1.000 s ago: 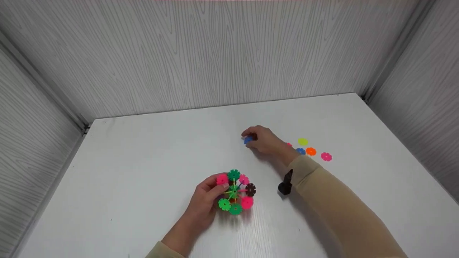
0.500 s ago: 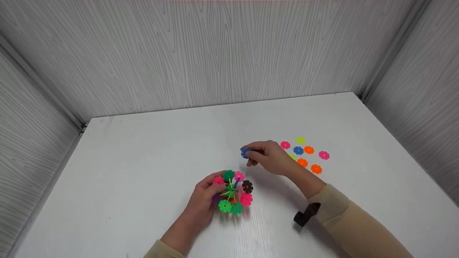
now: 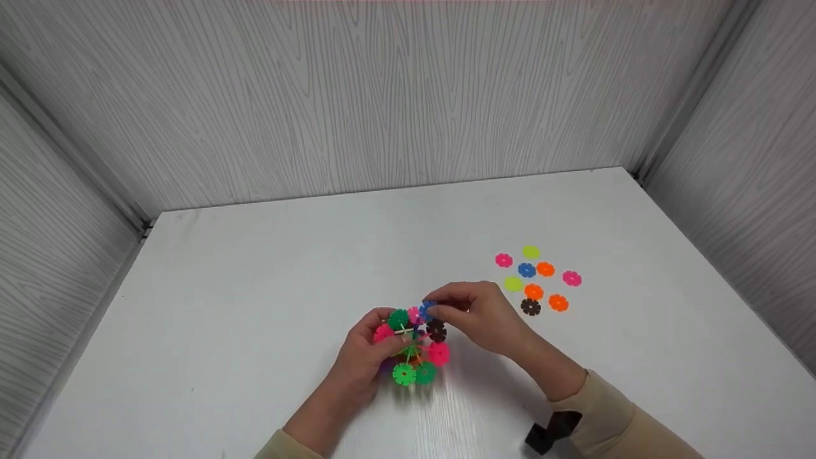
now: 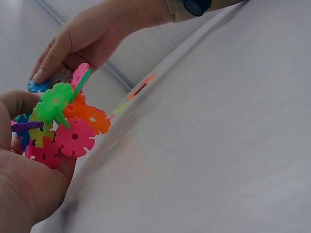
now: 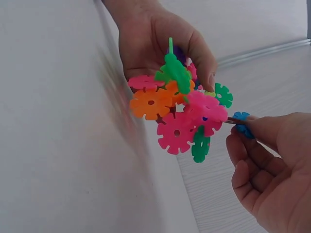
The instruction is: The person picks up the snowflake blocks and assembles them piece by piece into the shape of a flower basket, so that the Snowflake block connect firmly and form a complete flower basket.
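In the head view my left hand (image 3: 362, 357) grips a cluster of joined, notched plastic flower discs (image 3: 404, 373) in green, pink, orange, brown and purple. The left wrist view shows its thumb and fingers round one side of the cluster. My right hand (image 3: 488, 319) pinches a blue flower disc (image 5: 243, 124) between thumb and forefinger. That blue disc is at the cluster's upper right edge, right by a brown disc (image 3: 437, 331). In the right wrist view the other fingers of the right hand are curled under. Part of the blue disc is hidden by the thumb.
Several loose flower discs lie flat on the white table (image 3: 255, 306) to the right: pink (image 3: 503, 260), yellow (image 3: 531, 252), blue (image 3: 526, 270), orange (image 3: 558, 302) and brown (image 3: 530, 307). Wood-grain panels (image 3: 382, 95) stand behind the table and at both sides.
My right hand has carried the blue disc from farther back on the table toward me, up to the cluster. The left hand stays about in place, with the cluster turned slightly.
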